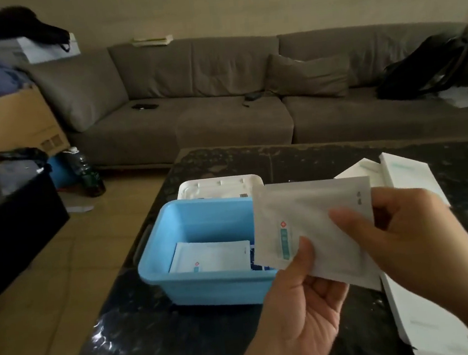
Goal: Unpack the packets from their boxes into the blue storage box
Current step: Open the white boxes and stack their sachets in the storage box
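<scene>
Flat white paper packet [313,226], pinched by left hand [305,314] and right hand [406,234], hangs above rectangular blue plastic storage box [210,289].

Both hands [296,312] [412,233] grip a packet [313,226] above the blue storage box [210,289].

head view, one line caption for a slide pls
Both hands, left and right, hold a flat white paper packet over a light blue plastic storage box already holding packets.
</scene>
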{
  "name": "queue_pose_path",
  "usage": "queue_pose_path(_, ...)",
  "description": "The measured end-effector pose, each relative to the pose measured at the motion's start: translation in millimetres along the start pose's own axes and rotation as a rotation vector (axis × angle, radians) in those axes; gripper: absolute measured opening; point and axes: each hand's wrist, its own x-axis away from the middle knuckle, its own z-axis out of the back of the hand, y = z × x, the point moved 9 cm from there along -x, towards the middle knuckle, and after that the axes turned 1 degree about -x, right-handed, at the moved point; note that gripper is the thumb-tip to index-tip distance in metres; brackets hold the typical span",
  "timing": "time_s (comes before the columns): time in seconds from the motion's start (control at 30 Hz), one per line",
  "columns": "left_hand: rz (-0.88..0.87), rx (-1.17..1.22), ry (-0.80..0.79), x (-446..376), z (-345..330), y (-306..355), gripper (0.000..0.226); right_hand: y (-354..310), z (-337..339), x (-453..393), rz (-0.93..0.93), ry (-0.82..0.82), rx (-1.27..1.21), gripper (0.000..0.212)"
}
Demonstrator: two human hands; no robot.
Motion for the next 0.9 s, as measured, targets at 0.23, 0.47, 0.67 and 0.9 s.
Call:
queue_pose_path(0.23, -0.221, -0.393, -0.040, 16, 3, 89, 0.041, -1, -22, -23, -0.105, -0.100, -0.292, 0.022)
queue_pose_path(0.47, -0.490, -1.067, -0.012, 36, -13, 190, 0.030, 11, -66, -51, -0.229, -0.257, -0.565, 0.032)
queue_pose_path(0.67, -0.867, -1.718, 0.405, 33, -7, 270, 0.012, 16, -97, -78, -0.232, -0.254, -0.352, 0.015)
queue_pose_path(0.9, -0.903, -1.843, 0.257, 2, -24, 272, 0.016, 33, -176, -73, -0.435, -0.545, -0.182, 0.010)
